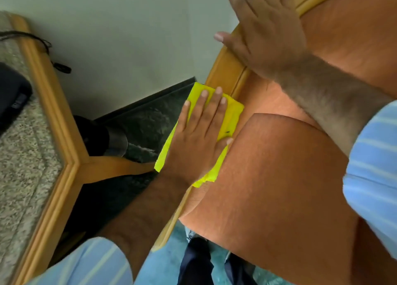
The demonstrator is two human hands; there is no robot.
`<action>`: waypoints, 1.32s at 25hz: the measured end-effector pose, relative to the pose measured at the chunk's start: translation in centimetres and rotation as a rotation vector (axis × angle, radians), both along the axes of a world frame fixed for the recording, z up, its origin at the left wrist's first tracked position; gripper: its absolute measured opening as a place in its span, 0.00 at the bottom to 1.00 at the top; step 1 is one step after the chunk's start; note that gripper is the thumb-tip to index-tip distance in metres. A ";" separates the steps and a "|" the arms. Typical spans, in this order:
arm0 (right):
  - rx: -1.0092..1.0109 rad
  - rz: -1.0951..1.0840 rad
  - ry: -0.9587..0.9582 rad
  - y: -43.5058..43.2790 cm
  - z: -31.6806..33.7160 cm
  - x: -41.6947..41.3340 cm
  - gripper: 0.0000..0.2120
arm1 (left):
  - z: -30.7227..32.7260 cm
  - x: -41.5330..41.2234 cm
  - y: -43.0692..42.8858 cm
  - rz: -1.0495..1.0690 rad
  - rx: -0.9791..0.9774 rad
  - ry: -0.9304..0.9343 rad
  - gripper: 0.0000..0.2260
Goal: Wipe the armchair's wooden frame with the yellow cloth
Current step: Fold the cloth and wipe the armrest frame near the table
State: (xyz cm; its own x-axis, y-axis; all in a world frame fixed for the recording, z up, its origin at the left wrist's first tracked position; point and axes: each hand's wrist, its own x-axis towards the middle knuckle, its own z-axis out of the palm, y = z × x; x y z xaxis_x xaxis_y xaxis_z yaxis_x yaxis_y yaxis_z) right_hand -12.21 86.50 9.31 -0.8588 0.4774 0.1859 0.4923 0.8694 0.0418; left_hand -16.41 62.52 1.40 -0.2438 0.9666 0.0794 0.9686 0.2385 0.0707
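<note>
My left hand [198, 138] lies flat, fingers spread, pressing the folded yellow cloth [231, 115] onto the armchair's wooden frame [223, 72] along its left armrest. The cloth hides the stretch of frame under it; more of the light wood shows below at the armrest's front [169, 226]. My right hand [262, 31] rests flat on the upper frame where it meets the orange backrest, fingers straight, holding nothing. The orange seat cushion [279, 177] fills the right of the view.
A second chair with a grey speckled cushion [23, 156] and a matching wooden frame [58, 121] stands at the left, a dark object on it. A pale wall [129, 37] and dark baseboard lie behind. Dark floor shows between the chairs.
</note>
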 end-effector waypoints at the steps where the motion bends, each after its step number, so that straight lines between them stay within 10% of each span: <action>1: 0.010 0.026 -0.030 0.8 -0.5 0.0 0.40 | -0.5 -0.1 0.4 0.009 0.020 0.012 0.34; 14: 0.103 0.095 0.056 2.2 -2.1 -0.4 0.35 | -2.8 3.1 -19.1 -0.006 -0.215 0.067 0.32; 22: 0.091 0.086 0.107 2.0 -2.6 -0.5 0.36 | -2.1 3.2 -12.4 0.129 -0.303 -0.014 0.33; 33: 0.095 0.082 0.104 1.9 -2.6 -0.6 0.36 | -0.1 0.2 2.8 0.133 0.060 -0.036 0.31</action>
